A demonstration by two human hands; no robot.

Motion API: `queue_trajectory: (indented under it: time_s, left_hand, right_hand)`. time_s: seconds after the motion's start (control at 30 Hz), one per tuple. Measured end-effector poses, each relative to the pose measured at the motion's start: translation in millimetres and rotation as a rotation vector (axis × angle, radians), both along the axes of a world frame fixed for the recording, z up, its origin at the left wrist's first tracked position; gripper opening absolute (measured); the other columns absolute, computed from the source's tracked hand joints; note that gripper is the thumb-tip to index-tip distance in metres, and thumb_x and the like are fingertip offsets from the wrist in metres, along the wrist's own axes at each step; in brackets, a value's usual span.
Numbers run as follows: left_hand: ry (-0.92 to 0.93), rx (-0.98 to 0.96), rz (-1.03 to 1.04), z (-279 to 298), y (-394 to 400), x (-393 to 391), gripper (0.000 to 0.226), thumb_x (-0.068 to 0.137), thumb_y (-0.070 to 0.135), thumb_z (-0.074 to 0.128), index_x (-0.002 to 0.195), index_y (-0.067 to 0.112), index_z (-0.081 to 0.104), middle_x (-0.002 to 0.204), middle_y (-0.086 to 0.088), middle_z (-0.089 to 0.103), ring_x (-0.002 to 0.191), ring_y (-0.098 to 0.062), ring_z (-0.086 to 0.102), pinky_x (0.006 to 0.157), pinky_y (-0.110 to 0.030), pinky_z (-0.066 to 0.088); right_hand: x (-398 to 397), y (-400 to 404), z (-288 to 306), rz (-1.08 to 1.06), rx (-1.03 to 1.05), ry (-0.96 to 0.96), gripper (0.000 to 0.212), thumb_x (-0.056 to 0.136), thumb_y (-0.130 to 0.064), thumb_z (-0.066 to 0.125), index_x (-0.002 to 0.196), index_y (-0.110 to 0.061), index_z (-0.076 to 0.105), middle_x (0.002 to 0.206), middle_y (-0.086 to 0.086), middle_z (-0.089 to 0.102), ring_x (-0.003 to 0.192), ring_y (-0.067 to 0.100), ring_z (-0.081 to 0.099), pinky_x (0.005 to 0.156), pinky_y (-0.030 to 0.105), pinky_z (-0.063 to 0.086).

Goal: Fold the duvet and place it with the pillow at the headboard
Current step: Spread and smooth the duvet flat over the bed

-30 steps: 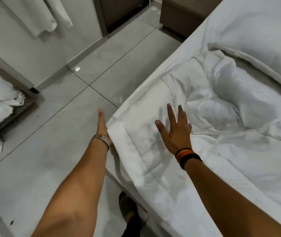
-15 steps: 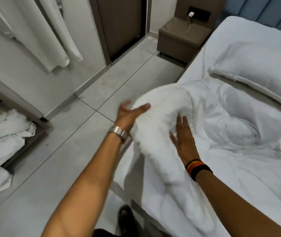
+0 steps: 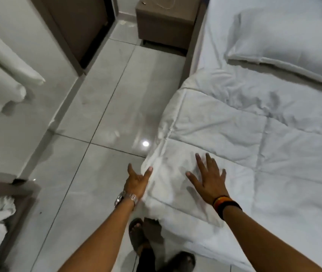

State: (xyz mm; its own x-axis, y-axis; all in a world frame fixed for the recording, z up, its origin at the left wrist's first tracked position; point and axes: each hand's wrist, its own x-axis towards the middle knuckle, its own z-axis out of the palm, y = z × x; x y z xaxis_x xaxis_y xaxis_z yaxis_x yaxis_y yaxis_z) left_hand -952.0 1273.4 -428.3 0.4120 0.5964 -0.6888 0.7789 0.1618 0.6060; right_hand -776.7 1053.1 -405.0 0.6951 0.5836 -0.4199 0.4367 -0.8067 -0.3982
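duvet [image 3: 244,146] lies spread over the bed [image 3: 211,46], quilted side up, its near corner and left edge hanging off toward the floor [image 3: 101,114]. pillow [image 3: 285,42] sits beyond it, up toward the headboard end, just past the duvet's rumpled far edge. right hand [image 3: 209,178] rests flat and open on the near corner, fingers spread, pinning it. left hand [image 3: 137,182] is open too, just beside the hanging edge, thumb touching the fabric, nothing gripped. i judge this to be the folding step, still early: the duvet looks mostly flat, with perhaps one layer doubled at the corner. the next move likely calls for a firm pinch on that edge, then a lift across toward the pillow.
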Motion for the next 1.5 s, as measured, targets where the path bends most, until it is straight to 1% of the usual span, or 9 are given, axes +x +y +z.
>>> queue_trajectory:
  time_s: [0.07, 0.33, 0.6, 0.8, 0.93, 1.07, 1.2, 1.3, 1.5]
  left_hand:
    - [-0.036, 0.037, -0.064, 14.8, 20.7, 35.9, 0.120, 0.077, 0.085, 0.055, 0.164, 0.028, -0.006, 0.073, 0.004, 0.070, 0.080, -0.023, 0.070, 0.088, -0.039, 0.058]
    - [-0.258, 0.276, -0.329, 67.1, 82.8, 203.0, 0.101, 0.085, 0.078, 0.055, 0.163, 0.031, 0.012, 0.138, -0.001, 0.062, 0.124, -0.026, 0.062, 0.092, -0.034, 0.048]
    - [-0.422, 0.342, -0.634, 35.0, 144.4, 442.5, 0.141, 0.057, 0.085, 0.074, 0.164, 0.022, 0.008, 0.166, -0.006, 0.031, 0.151, -0.026, 0.032, 0.121, -0.043, 0.032]
    - [-0.410, 0.062, -1.116, 13.8, 141.2, 562.9, 0.150, 0.041, 0.076, 0.091, 0.156, 0.055, -0.003, 0.161, -0.002, 0.042, 0.148, -0.012, 0.038, 0.110, -0.026, 0.036]
    - [-0.458, 0.114, -1.304, 37.5, 120.8, 563.4, 0.118, 0.056, 0.075, 0.086, 0.152, 0.055, 0.020, 0.141, -0.011, 0.061, 0.135, -0.023, 0.055, 0.101, -0.032, 0.048]
    - [-0.432, 0.484, -1.290, 73.5, 177.4, 545.7, 0.112, 0.059, 0.098, 0.059, 0.149, 0.043, 0.021, 0.117, -0.017, 0.073, 0.108, -0.036, 0.070, 0.082, -0.038, 0.055]
    - [-0.045, 0.825, -1.300, 64.1, 254.7, 527.1, 0.126, 0.055, 0.109, 0.034, 0.149, 0.025, 0.024, 0.100, -0.014, 0.076, 0.089, -0.036, 0.073, 0.067, -0.039, 0.053]
    - [0.190, 0.707, -1.359, 39.5, 273.1, 512.5, 0.124, 0.073, 0.096, 0.040, 0.163, 0.016, 0.007, 0.126, -0.019, 0.069, 0.109, -0.038, 0.068, 0.086, -0.044, 0.056]
    - [-0.331, 0.619, -1.524, 48.4, 204.0, 454.1, 0.094, 0.093, 0.070, 0.049, 0.162, 0.013, 0.021, 0.135, -0.023, 0.063, 0.119, -0.041, 0.062, 0.099, -0.048, 0.051]
  right_hand:
    - [8.3, 19.4, 16.5, -0.084, 0.038, 0.009, 0.084, 0.090, -0.086, 0.024, 0.162, -0.052, -0.005, 0.174, -0.005, -0.015, 0.160, 0.020, -0.011, 0.124, 0.063, -0.009]
    - [77.8, 88.3, 49.0, -0.278, 0.249, -0.096, 0.082, 0.091, -0.086, 0.025, 0.159, -0.055, -0.008, 0.175, -0.004, -0.014, 0.160, 0.021, -0.011, 0.123, 0.062, -0.008]
    - [167.0, 129.4, -16.6, -0.654, 0.177, -0.173, 0.080, 0.093, -0.084, 0.022, 0.160, -0.053, -0.011, 0.174, 0.000, -0.016, 0.159, 0.021, -0.019, 0.123, 0.063, -0.012]
    - [198.2, 161.2, -42.4, -0.822, -0.022, -0.133, 0.085, 0.089, -0.084, 0.009, 0.162, -0.046, -0.013, 0.173, -0.001, -0.020, 0.159, 0.022, -0.017, 0.123, 0.063, -0.010]
    - [205.3, 167.4, -31.4, -0.920, -0.019, -0.088, 0.081, 0.093, -0.080, 0.016, 0.161, -0.047, -0.012, 0.174, 0.001, -0.017, 0.159, 0.020, -0.019, 0.123, 0.064, -0.009]
    - [206.9, 193.4, -11.6, -0.994, 0.158, -0.233, 0.075, 0.099, -0.076, 0.023, 0.163, -0.047, -0.004, 0.175, -0.002, -0.011, 0.160, 0.019, -0.011, 0.124, 0.060, -0.008]
    - [170.0, 208.6, -14.5, -0.885, -0.010, -0.213, 0.075, 0.100, -0.075, 0.012, 0.165, -0.040, 0.000, 0.174, -0.002, -0.012, 0.161, 0.020, -0.008, 0.124, 0.060, -0.010]
    - [135.9, 216.8, -28.3, -0.874, -0.133, -0.018, 0.080, 0.091, -0.082, -0.006, 0.161, -0.043, -0.014, 0.169, -0.005, -0.027, 0.159, 0.021, -0.019, 0.123, 0.060, -0.013]
    - [67.3, 224.8, -6.5, -1.193, -0.032, -0.097, 0.083, 0.091, -0.081, -0.002, 0.164, -0.044, -0.001, 0.175, -0.003, -0.009, 0.160, 0.019, -0.013, 0.124, 0.056, -0.016]
